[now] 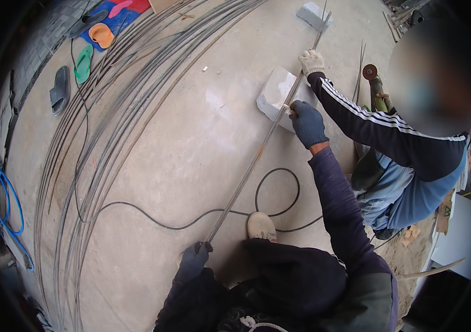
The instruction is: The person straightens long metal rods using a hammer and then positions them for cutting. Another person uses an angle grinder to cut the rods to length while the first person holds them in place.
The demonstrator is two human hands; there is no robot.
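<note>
Steel rods (246, 171), held together as a thin bundle, slant from my lap up to the far right. At their near end my left hand (193, 259), in a dark blue glove, is closed round them. My right hand (308, 123), gloved alike, is closed in a pinch beside the rods. A small whitish stick (287, 107), perhaps chalk, pokes from its fingers against them. Under the rods lies a pale block (273, 94). Just beyond it, a co-worker's hand in a white knitted glove (312, 62) grips the rods. The co-worker's other hand holds an angle grinder (375, 83).
Long loose rods (89, 144) curve across the floor on the left. A black cable (158, 222) loops beneath the held rods near my shoe (261, 226). Sandals, including a green flip-flop (83, 63), lie at the upper left. A second pale block (313, 15) lies farther off.
</note>
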